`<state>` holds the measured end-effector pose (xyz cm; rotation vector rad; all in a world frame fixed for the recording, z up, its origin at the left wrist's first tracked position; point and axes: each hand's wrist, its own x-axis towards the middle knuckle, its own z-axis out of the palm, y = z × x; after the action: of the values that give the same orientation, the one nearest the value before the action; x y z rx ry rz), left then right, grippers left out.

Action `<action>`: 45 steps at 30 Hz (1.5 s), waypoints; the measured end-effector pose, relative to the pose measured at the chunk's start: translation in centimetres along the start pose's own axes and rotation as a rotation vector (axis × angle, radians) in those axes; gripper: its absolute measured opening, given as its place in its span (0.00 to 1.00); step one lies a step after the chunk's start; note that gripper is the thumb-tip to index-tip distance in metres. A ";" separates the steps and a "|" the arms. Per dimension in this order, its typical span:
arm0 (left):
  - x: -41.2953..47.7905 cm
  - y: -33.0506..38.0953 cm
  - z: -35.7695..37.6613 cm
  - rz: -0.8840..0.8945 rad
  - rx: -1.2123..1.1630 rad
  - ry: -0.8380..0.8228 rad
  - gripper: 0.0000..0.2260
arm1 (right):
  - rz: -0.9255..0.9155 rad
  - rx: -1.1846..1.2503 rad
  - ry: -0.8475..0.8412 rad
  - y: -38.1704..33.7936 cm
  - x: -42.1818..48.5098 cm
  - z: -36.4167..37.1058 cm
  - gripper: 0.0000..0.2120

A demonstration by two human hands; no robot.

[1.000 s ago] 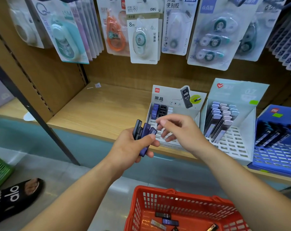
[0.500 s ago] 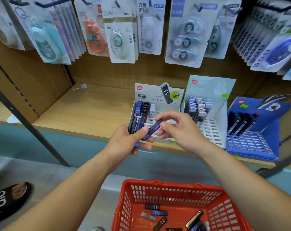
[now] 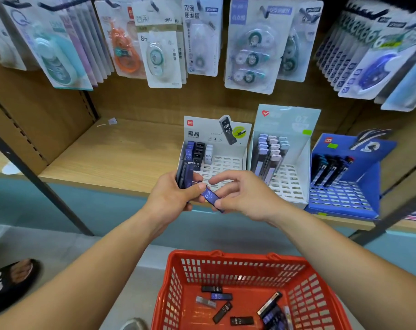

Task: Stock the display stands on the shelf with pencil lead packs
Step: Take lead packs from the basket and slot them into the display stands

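Left hand (image 3: 171, 198): fingers curled round a bundle of packs (image 3: 185, 173); right hand (image 3: 245, 196): pinches one blue pack (image 3: 210, 196) just beside it. White display stand (image 3: 228, 163), just beyond the grip: three short rows filled, most slots bare. Loose packs (image 3: 222, 297) lie in the basket (image 3: 237, 257) below; stocking judged early.

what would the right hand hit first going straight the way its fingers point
Probably the left hand, at its thumb, just past the blue pack that the right hand pinches; depth is unclear.

The packs (image 3: 186, 173) at frame centre are partly hidden by the left hand (image 3: 171, 198); the red basket (image 3: 245, 256) is cut off by the bottom edge.
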<state>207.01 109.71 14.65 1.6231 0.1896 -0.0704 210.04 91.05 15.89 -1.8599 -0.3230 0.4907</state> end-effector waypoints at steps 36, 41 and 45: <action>0.7 -1.3 -7.2 -0.139 0.220 0.108 0.04 | -0.323 -0.531 0.360 0.1 16.0 1.7 0.06; 0.6 -1.1 -6.9 -0.143 0.230 0.092 0.04 | -0.319 -0.684 0.327 -0.5 16.3 1.8 0.05; 0.5 -1.0 -6.9 -0.137 0.229 0.090 0.05 | -0.358 -0.727 0.396 -0.2 16.7 2.0 0.04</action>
<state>206.89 116.64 14.01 1.8410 0.3733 -0.1281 223.67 100.26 12.60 -2.4646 -0.6022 -0.2907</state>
